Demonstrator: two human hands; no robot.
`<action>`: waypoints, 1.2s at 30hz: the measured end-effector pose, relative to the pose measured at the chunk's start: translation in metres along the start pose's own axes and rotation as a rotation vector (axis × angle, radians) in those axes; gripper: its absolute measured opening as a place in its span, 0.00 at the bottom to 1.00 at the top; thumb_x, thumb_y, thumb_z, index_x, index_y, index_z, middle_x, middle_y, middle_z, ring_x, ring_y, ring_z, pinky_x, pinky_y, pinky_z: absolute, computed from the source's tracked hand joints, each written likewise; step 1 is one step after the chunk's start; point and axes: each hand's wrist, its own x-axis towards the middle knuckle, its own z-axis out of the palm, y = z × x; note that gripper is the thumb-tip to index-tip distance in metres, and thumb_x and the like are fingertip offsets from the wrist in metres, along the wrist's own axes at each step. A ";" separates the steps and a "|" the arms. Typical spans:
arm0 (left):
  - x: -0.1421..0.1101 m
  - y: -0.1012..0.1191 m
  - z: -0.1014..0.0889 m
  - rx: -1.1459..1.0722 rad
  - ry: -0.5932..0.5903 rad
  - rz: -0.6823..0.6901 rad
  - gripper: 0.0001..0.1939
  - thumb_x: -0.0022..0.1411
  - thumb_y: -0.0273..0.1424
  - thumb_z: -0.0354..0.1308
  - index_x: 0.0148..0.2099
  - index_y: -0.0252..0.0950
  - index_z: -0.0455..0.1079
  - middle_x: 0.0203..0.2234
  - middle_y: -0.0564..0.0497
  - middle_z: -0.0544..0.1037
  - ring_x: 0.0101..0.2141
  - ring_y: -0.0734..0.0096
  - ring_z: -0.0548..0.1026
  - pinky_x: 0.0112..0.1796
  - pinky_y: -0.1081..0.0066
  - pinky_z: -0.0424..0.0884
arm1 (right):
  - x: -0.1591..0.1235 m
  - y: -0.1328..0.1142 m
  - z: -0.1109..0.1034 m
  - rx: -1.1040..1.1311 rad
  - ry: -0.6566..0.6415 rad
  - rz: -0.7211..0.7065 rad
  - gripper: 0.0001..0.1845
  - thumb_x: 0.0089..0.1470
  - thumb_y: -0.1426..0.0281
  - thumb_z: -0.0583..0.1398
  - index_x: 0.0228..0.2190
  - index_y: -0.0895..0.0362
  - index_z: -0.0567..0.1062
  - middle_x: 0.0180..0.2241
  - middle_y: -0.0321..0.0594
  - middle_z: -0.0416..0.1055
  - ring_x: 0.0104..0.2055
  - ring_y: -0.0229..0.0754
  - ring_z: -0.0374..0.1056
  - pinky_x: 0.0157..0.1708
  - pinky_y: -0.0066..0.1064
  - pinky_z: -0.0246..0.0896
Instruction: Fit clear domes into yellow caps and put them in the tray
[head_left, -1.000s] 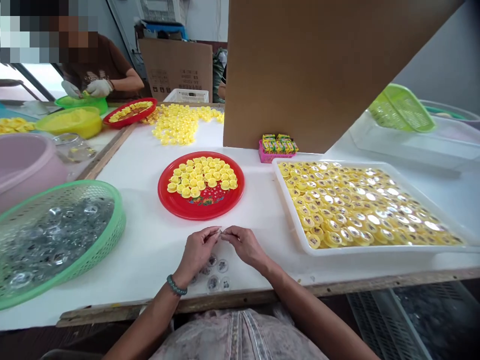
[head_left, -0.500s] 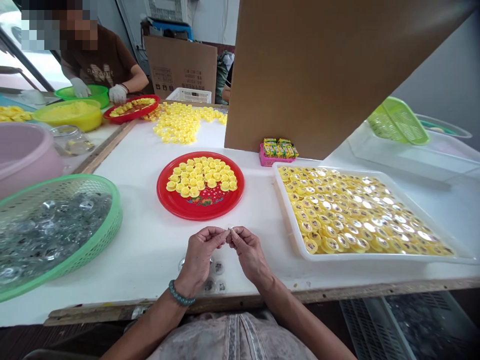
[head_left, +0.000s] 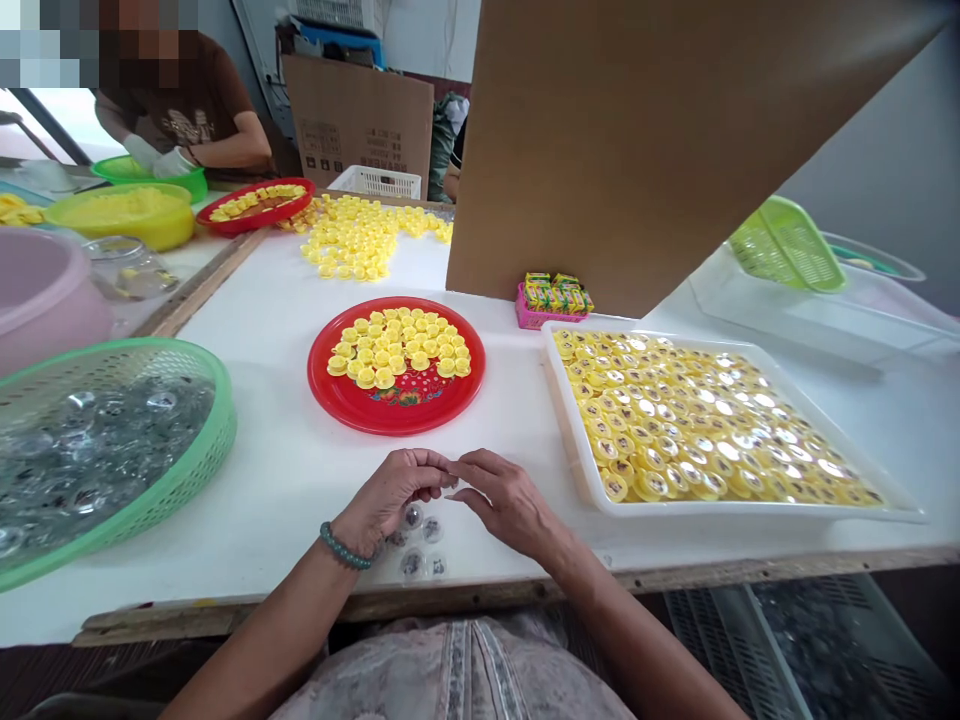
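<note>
My left hand, with a bead bracelet at the wrist, has its fingers curled in a pinch. A small clear piece seems to show at its fingertips, too small to make out. My right hand reaches over to those fingertips, its fingers stretched out and its thumb apart below them. Under and beside my left hand, several clear round caps with dark prints lie on the white table. Beyond my hands sits a red round tray bearing many small yellow cups.
Left stands a green basket of clear caps. A white tray of yellow pieces with shiny printed tops is at right. Behind are a pink basket of small packets, a cardboard panel, and loose yellow cups. A gloved co-worker works far left.
My right hand has opened from its pinch, fingers now stretched over the left fingertips. My left hand has turned slightly, uncovering more of the caps. The co-worker's gloved hands have come together.
</note>
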 end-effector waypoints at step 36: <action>0.004 -0.009 0.004 0.031 0.017 0.101 0.22 0.45 0.27 0.67 0.42 0.33 0.64 0.25 0.49 0.78 0.29 0.67 0.75 0.35 0.70 0.67 | -0.005 0.000 0.005 0.060 -0.007 0.083 0.20 0.53 0.76 0.58 0.48 0.52 0.68 0.42 0.42 0.70 0.44 0.41 0.67 0.43 0.33 0.63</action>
